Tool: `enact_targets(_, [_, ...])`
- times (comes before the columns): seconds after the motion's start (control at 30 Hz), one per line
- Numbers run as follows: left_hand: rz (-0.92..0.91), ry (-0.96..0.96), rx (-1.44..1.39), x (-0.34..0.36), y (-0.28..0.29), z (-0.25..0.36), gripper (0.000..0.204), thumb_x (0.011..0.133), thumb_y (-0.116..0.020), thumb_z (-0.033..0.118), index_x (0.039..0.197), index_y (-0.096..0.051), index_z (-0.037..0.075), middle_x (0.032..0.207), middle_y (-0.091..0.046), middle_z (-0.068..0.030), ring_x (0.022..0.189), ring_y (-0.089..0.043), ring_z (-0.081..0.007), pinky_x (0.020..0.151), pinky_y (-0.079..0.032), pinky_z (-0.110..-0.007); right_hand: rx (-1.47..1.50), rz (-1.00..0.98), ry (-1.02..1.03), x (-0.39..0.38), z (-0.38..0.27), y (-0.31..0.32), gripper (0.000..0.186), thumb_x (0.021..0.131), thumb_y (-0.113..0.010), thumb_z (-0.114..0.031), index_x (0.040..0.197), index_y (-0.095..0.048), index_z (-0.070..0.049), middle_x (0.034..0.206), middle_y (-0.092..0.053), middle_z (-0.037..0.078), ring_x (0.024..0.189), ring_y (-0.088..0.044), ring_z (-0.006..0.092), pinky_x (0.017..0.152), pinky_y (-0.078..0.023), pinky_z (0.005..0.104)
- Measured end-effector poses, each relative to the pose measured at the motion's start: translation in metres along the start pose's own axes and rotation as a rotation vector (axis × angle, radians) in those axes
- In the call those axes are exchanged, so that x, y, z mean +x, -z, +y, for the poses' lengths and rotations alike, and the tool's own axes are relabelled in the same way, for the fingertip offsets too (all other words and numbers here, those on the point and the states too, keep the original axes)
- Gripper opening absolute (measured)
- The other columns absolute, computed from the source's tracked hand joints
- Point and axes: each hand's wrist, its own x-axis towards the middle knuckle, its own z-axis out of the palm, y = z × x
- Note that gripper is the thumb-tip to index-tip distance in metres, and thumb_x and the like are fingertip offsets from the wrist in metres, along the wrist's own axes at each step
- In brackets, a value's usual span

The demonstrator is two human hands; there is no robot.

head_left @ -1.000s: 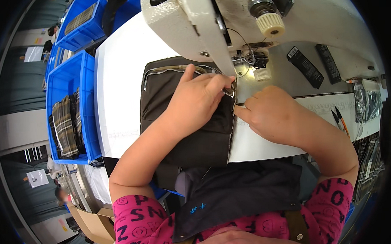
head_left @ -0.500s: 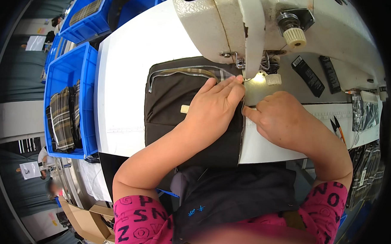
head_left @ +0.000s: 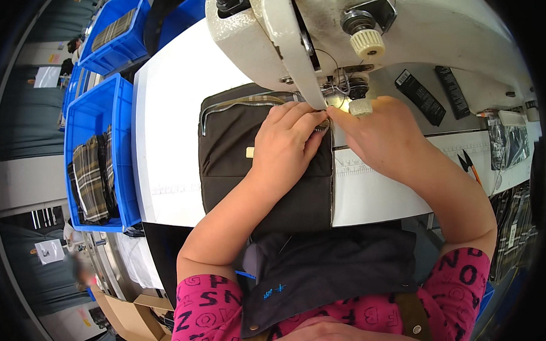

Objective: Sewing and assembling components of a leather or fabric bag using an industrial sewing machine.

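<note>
A dark brown fabric piece point(head_left: 266, 200) lies flat on the white table, its upper right edge by the needle area of a white sewing machine point(head_left: 464, 39). A silver-toothed zipper point(head_left: 245, 102) with plaid cloth beside it curves along the top of the piece. My left hand point(head_left: 289, 138) rests on the fabric, fingers curled and thumb tucked in, gripping it where a bit of zipper shows. Close to the presser foot, my right hand point(head_left: 379, 138) pinches the fabric's right edge; its fingertips are partly hidden. A small cream tag point(head_left: 250, 152) sits left of my left hand.
Blue bins point(head_left: 133, 165) with folded plaid cloth stand left of the table. Right of the needle lie two black packets point(head_left: 420, 97), orange-handled snips point(head_left: 473, 168) and a clear plastic bag point(head_left: 507, 145). A ruler strip point(head_left: 357, 167) runs along the tabletop.
My left fingers have curled from lying flat, and a bit of zipper now shows beside them. My right hand has moved up the fabric edge toward the needle. The whole view has shifted slightly.
</note>
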Motion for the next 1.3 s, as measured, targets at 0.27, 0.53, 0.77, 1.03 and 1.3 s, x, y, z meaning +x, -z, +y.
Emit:
enact_targets(0.27, [-0.115,-0.003,0.026,0.005,0.006,0.005,0.023,0.081,-0.076,0.005,0.103,-0.069,0.009,0.108,-0.071,-0.0047,0.1,-0.068,-0.0272,0.082,-0.057,-0.037,0.0,-0.043,-0.016,0.0,0.009,-0.005,0.035,0.081,-0.072,-0.01,0.116,-0.069,-0.01,0.071,-0.066,0.008,0.063,-0.065,0.0302,0.06,-0.051,0.0414])
enact_targets(0.53, [-0.193,-0.085,-0.019,0.014,0.019,-0.006,0.025,0.084,-0.069,-0.006,0.106,-0.071,0.007,0.108,-0.076,-0.007,0.094,-0.072,-0.0297,0.078,-0.058,-0.038,0.067,-0.096,-0.065,0.002,0.012,0.004,0.004,0.078,-0.067,-0.006,0.077,-0.071,-0.004,0.072,-0.07,0.014,0.072,-0.072,0.0324,0.063,-0.055,0.0427])
enact_targets(0.77, [-0.219,-0.181,0.203,0.02,0.021,-0.009,0.031,0.081,-0.067,0.0,0.111,-0.07,0.01,0.119,-0.073,-0.0023,0.097,-0.072,-0.0255,0.078,-0.059,-0.036,0.041,-0.105,-0.052,-0.002,0.012,-0.002,0.011,0.08,-0.07,-0.013,0.069,-0.067,-0.01,0.07,-0.063,0.007,0.069,-0.067,0.0265,0.065,-0.051,0.0395])
enact_targets(1.03, [-0.191,-0.203,0.021,0.021,0.013,-0.022,0.021,0.085,-0.071,0.0,0.104,-0.068,0.008,0.109,-0.076,-0.003,0.097,-0.072,-0.0275,0.077,-0.057,-0.039,0.02,-0.135,-0.009,-0.002,0.011,-0.001,0.005,0.08,-0.068,-0.011,0.077,-0.071,-0.008,0.072,-0.068,0.009,0.07,-0.07,0.0275,0.063,-0.054,0.0403])
enact_targets(1.3, [-0.066,-0.145,0.055,0.01,0.007,-0.015,0.023,0.082,-0.076,0.001,0.102,-0.07,0.011,0.101,-0.076,-0.0044,0.098,-0.072,-0.0254,0.085,-0.052,-0.038,0.052,-0.205,0.06,0.0,0.006,-0.001,0.021,0.081,-0.071,-0.013,0.102,-0.072,-0.011,0.078,-0.068,0.008,0.07,-0.068,0.029,0.065,-0.051,0.042])
